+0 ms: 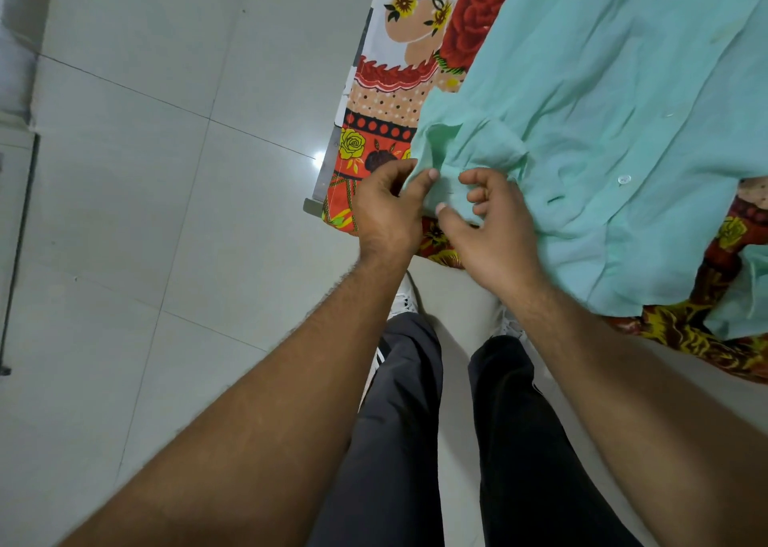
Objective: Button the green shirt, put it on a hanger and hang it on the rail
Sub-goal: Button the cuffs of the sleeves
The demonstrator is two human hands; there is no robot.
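Holds the green shirt (602,89), spread rumpled over a floral cloth (386,102), at its near end: left hand (386,210) with thumb and fingers clamped on the edge, right hand (486,235) pinching bunched fabric just beside. Could pair a button (623,179) with the wrong hole, given the crumpled front; could drag the shirt toward the floor (166,172) by tugging.

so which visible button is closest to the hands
The clear white button right of the right hand; the fainter button lies farther up the green shirt.
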